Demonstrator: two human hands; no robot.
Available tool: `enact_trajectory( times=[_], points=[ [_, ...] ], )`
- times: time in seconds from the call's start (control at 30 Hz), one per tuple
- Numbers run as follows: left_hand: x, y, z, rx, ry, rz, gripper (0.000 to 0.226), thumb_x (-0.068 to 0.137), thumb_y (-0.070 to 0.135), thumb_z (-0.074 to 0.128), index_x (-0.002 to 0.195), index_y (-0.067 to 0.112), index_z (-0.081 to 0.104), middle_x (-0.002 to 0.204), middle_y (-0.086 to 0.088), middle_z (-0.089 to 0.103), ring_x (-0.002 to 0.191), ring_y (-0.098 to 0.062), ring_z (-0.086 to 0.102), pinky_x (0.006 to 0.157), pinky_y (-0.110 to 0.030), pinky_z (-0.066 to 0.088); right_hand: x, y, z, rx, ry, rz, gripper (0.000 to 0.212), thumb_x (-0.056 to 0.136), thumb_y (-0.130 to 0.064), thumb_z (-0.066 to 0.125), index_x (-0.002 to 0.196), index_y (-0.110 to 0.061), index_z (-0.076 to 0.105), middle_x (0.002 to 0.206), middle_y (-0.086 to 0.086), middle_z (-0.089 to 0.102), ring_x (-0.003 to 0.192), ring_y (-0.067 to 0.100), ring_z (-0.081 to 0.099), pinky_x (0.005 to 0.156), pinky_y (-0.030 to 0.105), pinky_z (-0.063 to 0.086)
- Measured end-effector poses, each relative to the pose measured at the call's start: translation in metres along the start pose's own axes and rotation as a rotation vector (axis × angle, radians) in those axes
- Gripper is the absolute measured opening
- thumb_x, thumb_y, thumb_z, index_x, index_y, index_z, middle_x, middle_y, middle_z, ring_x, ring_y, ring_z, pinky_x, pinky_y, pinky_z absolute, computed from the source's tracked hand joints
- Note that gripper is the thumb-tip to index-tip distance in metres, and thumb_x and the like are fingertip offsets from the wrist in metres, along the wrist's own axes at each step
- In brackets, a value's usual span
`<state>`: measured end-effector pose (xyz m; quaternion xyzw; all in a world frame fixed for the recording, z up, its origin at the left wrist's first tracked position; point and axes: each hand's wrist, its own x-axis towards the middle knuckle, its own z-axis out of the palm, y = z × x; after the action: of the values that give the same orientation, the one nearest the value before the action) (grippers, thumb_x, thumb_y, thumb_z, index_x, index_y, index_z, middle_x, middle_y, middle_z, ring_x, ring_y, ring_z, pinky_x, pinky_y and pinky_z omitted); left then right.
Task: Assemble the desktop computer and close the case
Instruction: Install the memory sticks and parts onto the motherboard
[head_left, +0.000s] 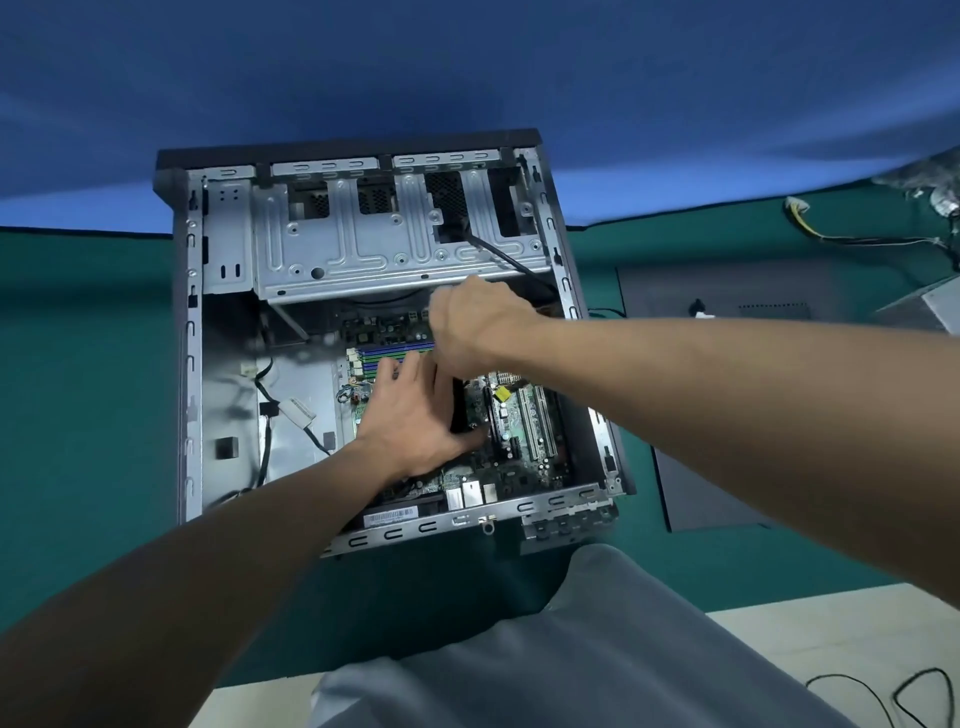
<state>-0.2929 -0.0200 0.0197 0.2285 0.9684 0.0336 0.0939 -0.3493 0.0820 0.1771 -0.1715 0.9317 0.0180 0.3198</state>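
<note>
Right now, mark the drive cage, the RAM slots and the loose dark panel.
drive cage (363, 234): head view, middle of its ribbed metal plate.
RAM slots (400, 347): head view, on the blue strips.
loose dark panel (660, 291): head view, its far, uncovered part.

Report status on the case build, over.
Left hand flat on the motherboard, right hand curled alongside, grip hidden. Case open. Side panel off, on table.
</note>
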Motion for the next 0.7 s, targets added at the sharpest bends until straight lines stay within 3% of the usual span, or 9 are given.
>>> enact_trajectory(
  times=[0.1,0.17,0.27,0.33,0.4,0.53,0.63,0.7],
  points=[
    [0.0,-0.001,-0.001,0.027,-0.039,-0.026,0.082,0.075,0.089,0.019,0.1,0.015,0.045,0.102,-0.002,0.041,0.093,-0.02,0.033,0.084,-0.042,0.029,0.007,0.006,-0.009,-0.121,-0.104,-0.052,0.032,0.096,-0.011,0.041,0.126,-0.006,0.051,0.117,0.009,0.056,0.095,0.024,0.05,0.076,0.03,0.044],
    [0.0,-0.001,-0.001,0.057,-0.041,-0.021,0.085,0.075,0.089,0.014,0.103,0.015,0.046,0.1,-0.002,0.04,0.091,-0.02,0.031,0.083,-0.042,0.029,0.003,0.008,-0.013,-0.327,-0.145,-0.149,0.033,0.096,-0.009,0.041,0.128,-0.004,0.048,0.1,0.008,0.054,0.086,0.022,0.049,0.065,0.027,0.042],
    [0.0,0.0,-0.001,0.002,-0.03,-0.018,0.084,0.075,0.086,0.024,0.109,0.014,0.051,0.104,-0.003,0.049,0.096,-0.02,0.039,0.086,-0.042,0.032,-0.006,0.009,-0.007,-0.73,0.055,-0.448,0.024,0.099,-0.018,0.045,0.121,-0.011,0.052,0.107,0.01,0.058,0.089,0.026,0.057,0.059,0.032,0.037],
    [0.001,0.0,-0.002,-0.061,-0.027,-0.021,0.079,0.075,0.085,0.03,0.108,0.017,0.055,0.098,0.001,0.053,0.095,-0.019,0.043,0.091,-0.042,0.034,-0.008,0.009,-0.002,-0.763,0.133,-0.589,0.021,0.101,-0.019,0.04,0.112,-0.01,0.056,0.098,0.011,0.057,0.095,0.031,0.062,0.06,0.034,0.037],
    [0.001,0.0,-0.001,-0.046,-0.001,-0.011,0.078,0.076,0.084,0.03,0.107,0.018,0.056,0.1,-0.001,0.055,0.096,-0.019,0.044,0.09,-0.043,0.035,-0.007,0.009,0.006,-0.592,0.145,-0.505,0.022,0.099,-0.017,0.039,0.11,-0.01,0.057,0.093,0.011,0.051,0.098,0.033,0.061,0.063,0.036,0.038],
    [0.0,0.0,0.001,0.008,-0.017,-0.038,0.074,0.073,0.091,0.023,0.09,0.021,0.037,0.106,-0.002,0.046,0.098,-0.02,0.037,0.085,-0.041,0.029,0.005,0.007,0.004,0.042,0.071,0.084,0.022,0.093,-0.015,0.044,0.112,-0.014,0.055,0.113,0.008,0.053,0.094,0.028,0.051,0.07,0.034,0.04],
    [0.001,-0.002,0.002,0.021,-0.046,-0.043,0.074,0.07,0.092,0.02,0.086,0.021,0.033,0.105,0.0,0.042,0.098,-0.02,0.035,0.086,-0.041,0.028,0.008,0.007,-0.002,-0.093,-0.071,0.048,0.038,0.092,-0.013,0.045,0.129,-0.008,0.05,0.122,0.01,0.055,0.099,0.029,0.053,0.081,0.036,0.049],
    [0.001,-0.002,0.001,0.013,-0.019,-0.018,0.07,0.072,0.089,0.025,0.082,0.021,0.036,0.103,-0.001,0.048,0.095,-0.02,0.038,0.084,-0.041,0.031,0.002,0.003,-0.003,-0.322,-0.088,-0.108,0.038,0.093,-0.013,0.047,0.13,-0.005,0.046,0.116,0.011,0.056,0.103,0.032,0.055,0.076,0.037,0.046]
  ],
)
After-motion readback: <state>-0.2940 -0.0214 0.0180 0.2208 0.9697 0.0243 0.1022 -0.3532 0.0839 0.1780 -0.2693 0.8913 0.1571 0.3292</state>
